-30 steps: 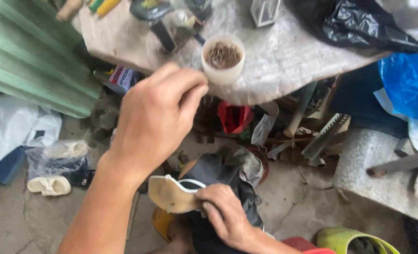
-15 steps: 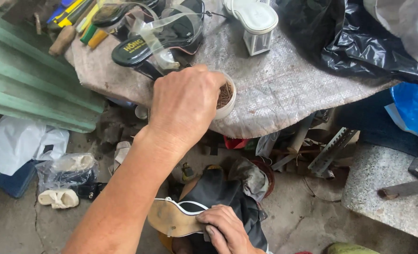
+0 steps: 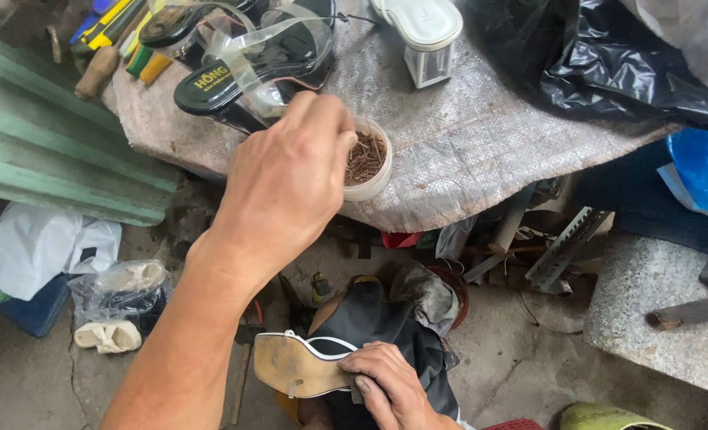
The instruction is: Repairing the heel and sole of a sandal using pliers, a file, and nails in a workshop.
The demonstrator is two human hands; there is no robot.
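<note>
My left hand (image 3: 286, 179) reaches up from the lower left, its bunched fingertips dipped over the rim of a small white cup (image 3: 375, 181) full of thin brown nails (image 3: 366, 155). The fingertips are hidden, so whether they pinch any nails is unclear. The cup stands near the front edge of a table covered with grey woven cloth (image 3: 481, 143). Low in the view, my right hand (image 3: 390, 382) grips a white-strapped sandal (image 3: 294, 365), tan sole upward, over a dark cloth on my lap.
A black sandal with clear straps (image 3: 242, 56) lies just behind the cup. A white block-heeled sandal (image 3: 421, 24), a black plastic bag (image 3: 609, 64) and hand tools (image 3: 131, 40) share the table. Green corrugated sheet (image 3: 35, 143) at left, stone slab (image 3: 657, 318) at right.
My left hand has travelled up from above the sandal to the nail cup and lowered its fingertips into it. The view has tilted up. The right hand keeps its hold on the sandal.
</note>
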